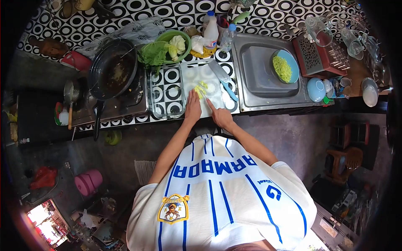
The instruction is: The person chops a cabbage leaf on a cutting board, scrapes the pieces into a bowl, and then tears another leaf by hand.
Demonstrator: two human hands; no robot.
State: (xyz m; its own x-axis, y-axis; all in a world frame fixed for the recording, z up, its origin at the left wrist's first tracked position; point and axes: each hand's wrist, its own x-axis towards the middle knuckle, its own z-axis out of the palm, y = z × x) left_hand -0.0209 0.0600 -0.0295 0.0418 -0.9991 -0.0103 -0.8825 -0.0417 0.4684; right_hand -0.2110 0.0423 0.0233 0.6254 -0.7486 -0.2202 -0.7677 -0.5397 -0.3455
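Thin strips of pale green cabbage [201, 88] lie in a small heap on a white cutting board [192, 74]. My left hand [193, 108] rests on the board, fingers stretched forward, their tips touching the near left side of the strips. To the right, my right hand [220, 116] extends its index finger over the board just short of the heap, with the other fingers curled and nothing visible in them. A knife with a broad blade and blue handle [229, 90] lies along the board's right side, apart from both hands.
Left of the board are a glass dish [167, 113] and a frying pan [113, 70] on the stove. Behind stand a green basin [187, 37] with leafy vegetables and several bottles. In the sink [247, 98], a blue bowl [295, 67] of shredded cabbage sits on a grey tub.
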